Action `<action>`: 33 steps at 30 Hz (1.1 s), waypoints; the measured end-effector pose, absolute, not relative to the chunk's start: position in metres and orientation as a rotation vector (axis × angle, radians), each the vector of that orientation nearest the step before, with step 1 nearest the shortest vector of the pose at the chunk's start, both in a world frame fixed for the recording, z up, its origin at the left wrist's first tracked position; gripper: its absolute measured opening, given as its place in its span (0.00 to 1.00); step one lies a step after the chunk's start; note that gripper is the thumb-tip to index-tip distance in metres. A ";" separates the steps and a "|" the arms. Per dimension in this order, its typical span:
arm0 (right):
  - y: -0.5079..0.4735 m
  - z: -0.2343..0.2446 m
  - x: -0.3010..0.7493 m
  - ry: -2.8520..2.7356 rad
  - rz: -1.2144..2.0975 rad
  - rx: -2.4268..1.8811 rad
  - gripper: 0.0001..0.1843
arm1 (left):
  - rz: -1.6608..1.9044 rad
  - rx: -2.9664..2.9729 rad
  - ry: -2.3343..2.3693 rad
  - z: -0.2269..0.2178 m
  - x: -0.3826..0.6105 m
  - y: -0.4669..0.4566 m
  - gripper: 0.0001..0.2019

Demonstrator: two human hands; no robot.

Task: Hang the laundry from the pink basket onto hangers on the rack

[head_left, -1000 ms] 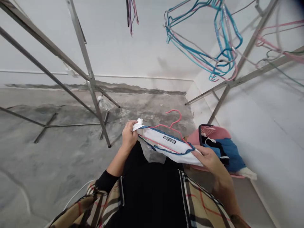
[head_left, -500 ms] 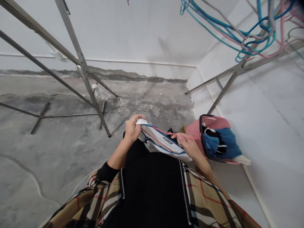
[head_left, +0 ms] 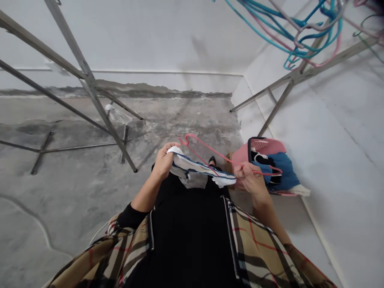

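Two bare hands work in front of the body in the single head view, above a black top and plaid sleeves. The left hand (head_left: 163, 161) is closed around the bunched end of a white garment with blue piping (head_left: 201, 170), its fingers curled tightly over the fabric. The right hand (head_left: 247, 179) pinches a thin pink wire hanger (head_left: 207, 154) between thumb and fingers, almost shut on the wire, near the garment's other end. The hanger's hook rises just above the left hand, while its far end reaches past the right hand; how much of it lies inside the garment cannot be told. The garment looks light, soft and limp, so it will probably fold and slide, and its gathered edge seems the surest hold. The hanger looks light and springy, best taken by the wire near the hook. To the right, a pink plastic basket (head_left: 265, 146) holds blue cloth (head_left: 280, 174). A steel rack (head_left: 109, 120) stands on the concrete floor (head_left: 60, 192) at left, and blue and pink hangers (head_left: 336, 36) hang overhead.
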State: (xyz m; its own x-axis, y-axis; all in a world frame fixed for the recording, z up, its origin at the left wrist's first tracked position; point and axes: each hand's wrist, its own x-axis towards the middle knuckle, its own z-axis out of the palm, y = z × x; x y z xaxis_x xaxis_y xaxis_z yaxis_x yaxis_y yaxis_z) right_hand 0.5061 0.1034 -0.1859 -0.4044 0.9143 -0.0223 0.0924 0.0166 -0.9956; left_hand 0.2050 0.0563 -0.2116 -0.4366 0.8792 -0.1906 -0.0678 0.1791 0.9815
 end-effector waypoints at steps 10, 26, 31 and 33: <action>0.118 -0.136 0.505 -1.353 0.975 -1.000 0.27 | 1.418 0.722 1.492 -0.187 0.224 0.053 0.11; 0.131 -0.263 0.440 -1.838 1.280 -1.471 0.20 | 1.517 0.720 1.427 -0.131 0.245 0.052 0.08; 0.140 -0.249 0.443 -1.740 1.100 -1.529 0.17 | 1.569 0.871 1.601 -0.162 0.228 0.050 0.10; 0.141 -0.236 0.452 -1.636 1.032 -1.536 0.15 | 1.520 1.030 1.769 -0.176 0.219 0.050 0.13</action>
State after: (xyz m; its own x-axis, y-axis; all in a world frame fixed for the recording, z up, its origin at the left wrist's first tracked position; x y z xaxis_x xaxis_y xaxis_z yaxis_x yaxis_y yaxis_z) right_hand 0.4523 0.1414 -0.2360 -0.0932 0.9943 -0.0508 0.4741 -0.0005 -0.8805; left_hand 0.2189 0.0496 -0.1756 -0.5311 0.8456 0.0537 0.1803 0.0508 0.9823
